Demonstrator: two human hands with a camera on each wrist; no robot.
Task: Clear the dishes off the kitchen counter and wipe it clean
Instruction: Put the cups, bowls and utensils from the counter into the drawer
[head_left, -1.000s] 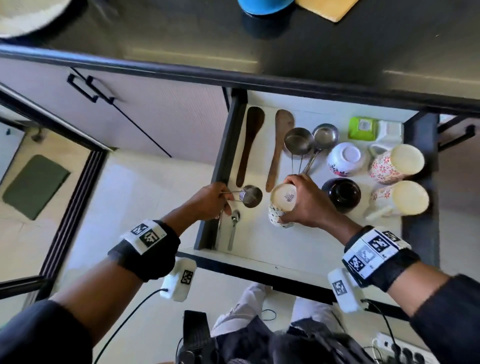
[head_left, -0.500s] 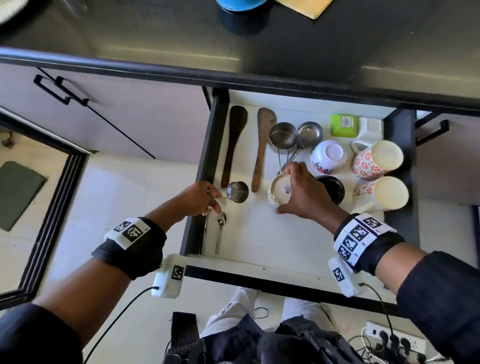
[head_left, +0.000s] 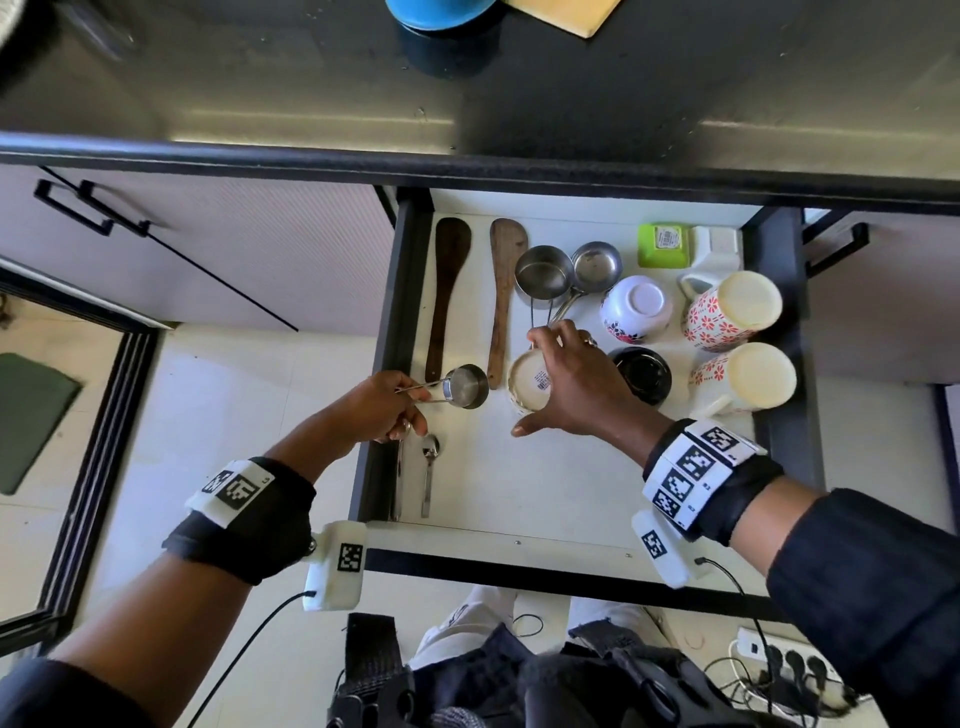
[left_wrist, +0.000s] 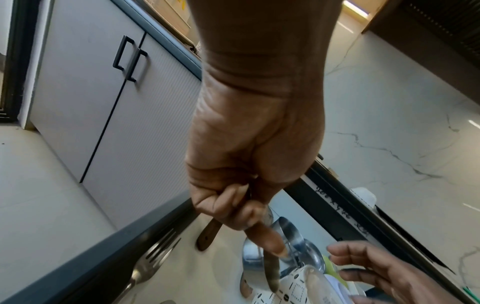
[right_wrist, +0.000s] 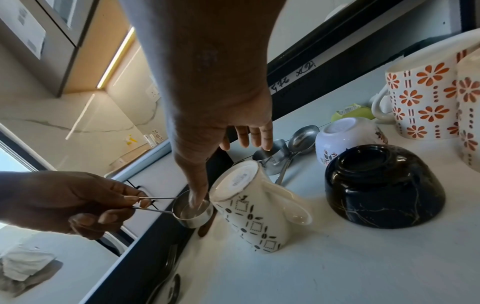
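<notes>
An open white drawer (head_left: 519, 483) under the black counter (head_left: 467, 104) holds dishes. My left hand (head_left: 402, 402) pinches the wire handle of a small steel measuring cup (head_left: 467, 385) and holds it just above the drawer floor, left of a white mug (head_left: 530, 387) with a black pattern. The mug (right_wrist: 254, 214) stands upside down. My right hand (head_left: 571, 384) arches over it with fingers straight and spread. In the right wrist view its fingers (right_wrist: 249, 135) are off the mug, and the thumb hangs beside the steel cup (right_wrist: 192, 214).
Two wooden spatulas (head_left: 449, 291) lie at the drawer's left, with a spoon (head_left: 430, 467) and a fork (left_wrist: 153, 261) below them. Steel cups (head_left: 543, 273), a white bowl (head_left: 636, 306), a black bowl (head_left: 644, 374), two floral mugs (head_left: 732, 309) and a green box (head_left: 664, 244) fill the right. A blue bowl (head_left: 436, 10) stands on the counter.
My right hand gripped the white mug; now the mug stands on the drawer floor and the fingers have opened off it. The left hand still holds the steel cup in about the same place.
</notes>
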